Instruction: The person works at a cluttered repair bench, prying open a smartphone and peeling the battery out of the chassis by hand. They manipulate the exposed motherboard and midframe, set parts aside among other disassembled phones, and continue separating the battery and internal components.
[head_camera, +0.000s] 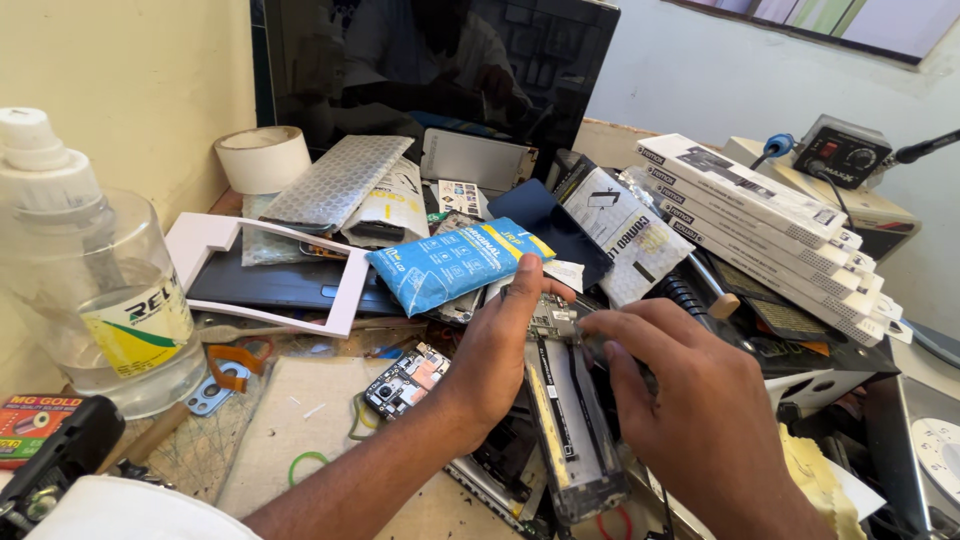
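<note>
While the head camera looks down at a messy work table, two bare hands meet over an opened black phone frame with its insides showing (572, 420). That phone frame lies long-ways near the bottom middle of the picture, on top of other broken phone parts.

The left hand (505, 345) comes in from the lower left and rests on the top end of the phone frame. Its thumb points up toward a soft blue plastic packet (450, 262) that lies just above the frame. The fingers curl down around the frame's top end, holding it.

The right hand (690, 400) comes in from the lower right, on the right side of the phone frame. Its fingers are pressed together at the tips, as if pinching something small and dark, but I cannot tell what it is.

Just left of the phone frame lies a small dark circuit board with camera parts (405, 380). Further left of the frame stands a clear plastic bottle with a white cap (95, 290), and a white plastic phone border (270, 270) lies between the bottle and the packet. Up and to the right of the frame sits a leaning stack of long white boxes (770, 215). Behind the packet, well above the frame, stands a big dark screen (440, 70)
</note>
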